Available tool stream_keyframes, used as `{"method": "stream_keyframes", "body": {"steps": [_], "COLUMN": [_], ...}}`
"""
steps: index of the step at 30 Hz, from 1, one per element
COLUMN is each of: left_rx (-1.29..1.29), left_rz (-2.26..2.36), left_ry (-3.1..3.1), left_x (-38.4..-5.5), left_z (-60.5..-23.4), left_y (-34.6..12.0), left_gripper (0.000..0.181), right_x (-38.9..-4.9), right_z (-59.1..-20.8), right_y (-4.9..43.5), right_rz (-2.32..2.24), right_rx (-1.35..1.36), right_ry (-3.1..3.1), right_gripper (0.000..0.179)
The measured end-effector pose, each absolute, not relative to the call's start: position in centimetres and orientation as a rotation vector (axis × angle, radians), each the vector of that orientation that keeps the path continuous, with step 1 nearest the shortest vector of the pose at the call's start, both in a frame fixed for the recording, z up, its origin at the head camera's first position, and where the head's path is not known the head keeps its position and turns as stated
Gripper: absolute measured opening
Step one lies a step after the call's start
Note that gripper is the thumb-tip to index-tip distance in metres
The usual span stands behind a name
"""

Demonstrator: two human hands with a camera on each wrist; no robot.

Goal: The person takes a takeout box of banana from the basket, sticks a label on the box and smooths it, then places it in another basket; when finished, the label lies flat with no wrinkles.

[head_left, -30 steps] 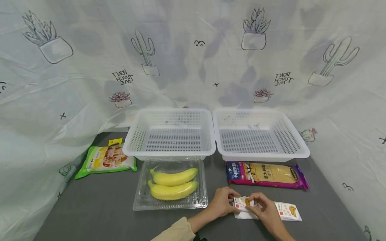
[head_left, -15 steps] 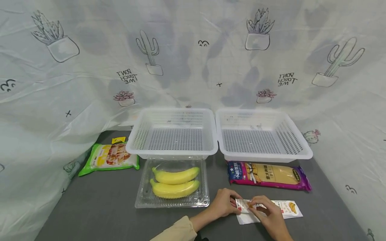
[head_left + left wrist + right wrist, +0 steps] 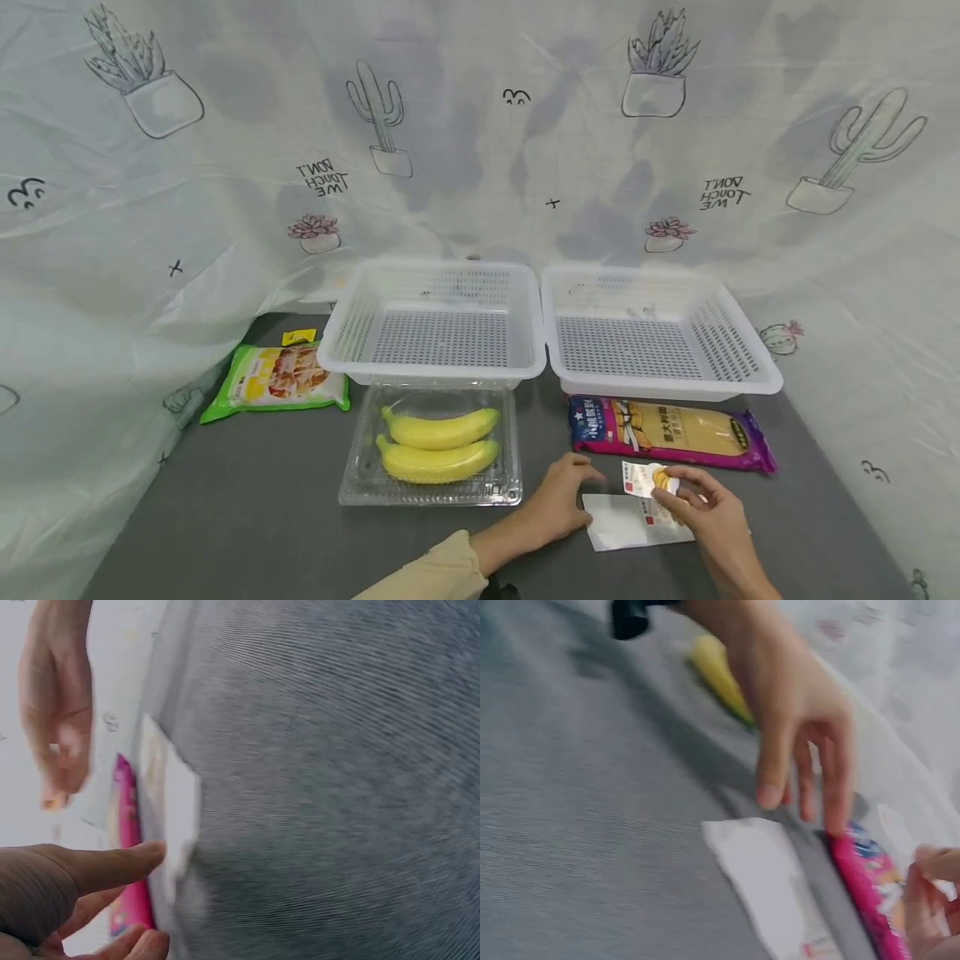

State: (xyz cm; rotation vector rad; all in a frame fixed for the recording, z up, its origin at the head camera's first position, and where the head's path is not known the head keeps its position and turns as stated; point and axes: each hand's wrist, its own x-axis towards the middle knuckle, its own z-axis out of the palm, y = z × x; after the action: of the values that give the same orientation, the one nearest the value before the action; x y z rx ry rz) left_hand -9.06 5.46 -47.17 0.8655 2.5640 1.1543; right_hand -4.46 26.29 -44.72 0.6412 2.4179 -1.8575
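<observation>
My right hand (image 3: 712,515) pinches a small white sticker (image 3: 637,479) with a banana picture, raised over the label strip. Below it on the table lies the strip (image 3: 618,523), its left part bare white backing and a printed banana label showing farther right. Part of the strip is hidden behind the right hand. My left hand (image 3: 553,500) hovers at the strip's left end with thumb and fingers spread and nothing between them. In the right wrist view, that left hand (image 3: 791,712) hangs above the white backing (image 3: 757,877), apart from it.
A clear plastic box (image 3: 352,490) with two bananas (image 3: 442,461) stands left of the hands. Behind are two white baskets (image 3: 431,371) (image 3: 667,385). A pasta packet (image 3: 675,432) lies behind the strip; a green food bag (image 3: 277,379) and small yellow packet (image 3: 298,337) lie far left.
The right hand has peeled the banana sticker off the strip and moved it up and to the right. The left hand has let go of the strip's left end and its fingers have spread.
</observation>
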Motion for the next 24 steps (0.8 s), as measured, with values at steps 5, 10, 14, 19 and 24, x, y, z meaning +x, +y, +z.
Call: {"method": "stream_keyframes", "body": {"steps": [5, 10, 14, 19, 24], "left_rx": [0.843, 0.706, 0.596, 0.533, 0.574], "left_rz": [1.329, 1.589, 1.731, 1.86, 1.744], "left_ry": [2.506, 2.317, 2.254, 2.344, 2.643], "left_x": [-9.1, -8.7, -8.4, -8.3, -8.2], "left_z": [-45.1, -42.5, -40.5, -39.4, -40.6], "left_y": [4.6, 1.9, -2.7, -10.3, -17.0], "left_gripper": [0.035, 0.027, 0.024, 0.03, 0.039], "right_x": [-5.3, -5.8, -6.3, -7.0, -7.6], "right_z": [-44.3, -44.6, -44.7, -44.5, -44.0], "right_y": [29.1, 30.5, 30.3, 29.7, 29.1], "right_rz": [-1.841, -2.03, -2.074, -2.039, -2.06], "right_rx": [0.705, 0.702, 0.656, 0.63, 0.532], "right_ry": [2.189, 1.936, 1.828, 1.856, 1.84], "right_gripper": [0.021, 0.026, 0.029, 0.025, 0.025]}}
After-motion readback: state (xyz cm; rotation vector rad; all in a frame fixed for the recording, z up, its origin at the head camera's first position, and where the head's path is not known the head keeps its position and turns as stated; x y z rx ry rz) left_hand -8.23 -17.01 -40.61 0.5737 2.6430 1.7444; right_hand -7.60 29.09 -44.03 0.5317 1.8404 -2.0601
